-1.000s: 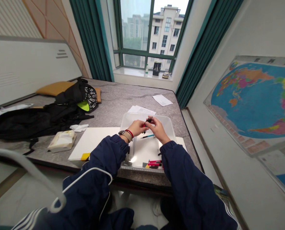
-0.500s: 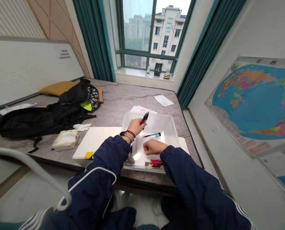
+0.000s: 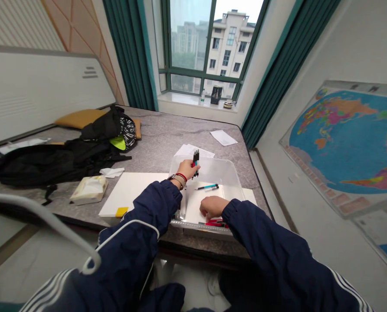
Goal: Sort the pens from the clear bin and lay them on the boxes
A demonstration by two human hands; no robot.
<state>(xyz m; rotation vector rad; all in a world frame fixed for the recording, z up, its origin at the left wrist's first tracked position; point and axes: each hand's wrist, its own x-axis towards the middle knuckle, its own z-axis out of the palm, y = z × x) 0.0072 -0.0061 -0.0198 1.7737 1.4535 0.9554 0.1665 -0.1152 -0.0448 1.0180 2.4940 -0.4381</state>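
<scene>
Far left, a black backpack (image 3: 40, 167) slumped across a grey mottled tabletop (image 3: 167, 138), with a white tissue packet (image 3: 89, 190) just in front of it. Next, a white board (image 3: 128, 195) lying flat, a yellow tab (image 3: 122, 212) at its near edge. Then the left hand (image 3: 186, 169), a wristwatch (image 3: 175, 177) and red bands at its wrist, pinching a small bundle of dark pens (image 3: 195, 164) between thumb and fingers. Bundle upright, tips up, above the back left part of a clear plastic bin (image 3: 227, 173). Behind that bin's back wall, loose white papers (image 3: 193, 151) on the tabletop. Inside the bin, a teal pen (image 3: 207, 187) lying on its side on a white surface, between the hands. Just nearer, the right hand (image 3: 212, 206), low in the bin, knuckles up, fingers loosely curled downward; anything beneath them impossible to tell. Just beside it, red-and-black pens (image 3: 216, 223) along the bin's near edge. Far right, a world map (image 3: 346, 143) on the wall.
</scene>
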